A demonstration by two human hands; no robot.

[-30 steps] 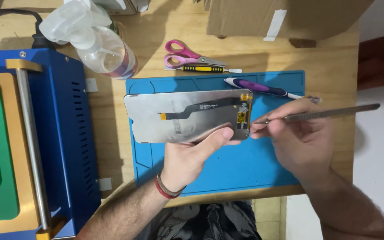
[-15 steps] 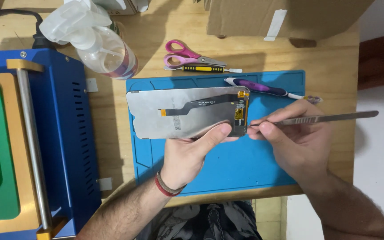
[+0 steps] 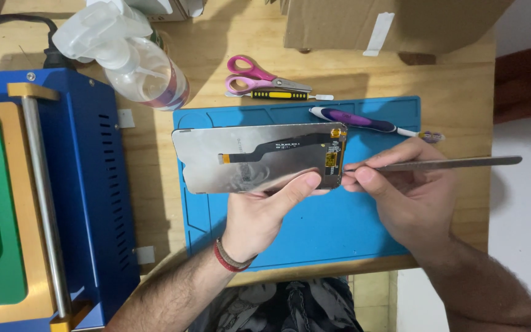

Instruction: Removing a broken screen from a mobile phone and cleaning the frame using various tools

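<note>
Two hands over the blue mat: left hand grips the screen panel, now level; right hand pinches the metal pry tool, tip moved to the panel's right edge.

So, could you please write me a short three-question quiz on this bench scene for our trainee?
1. True or false: the left hand holds the phone screen panel with its black flex cable facing up.
2. What does the right hand hold? A) pink scissors B) thin metal tool C) spray bottle
3. Fill in: the purple toothbrush lies on the blue ____.

Key: 1 true; 2 B; 3 mat.
</note>
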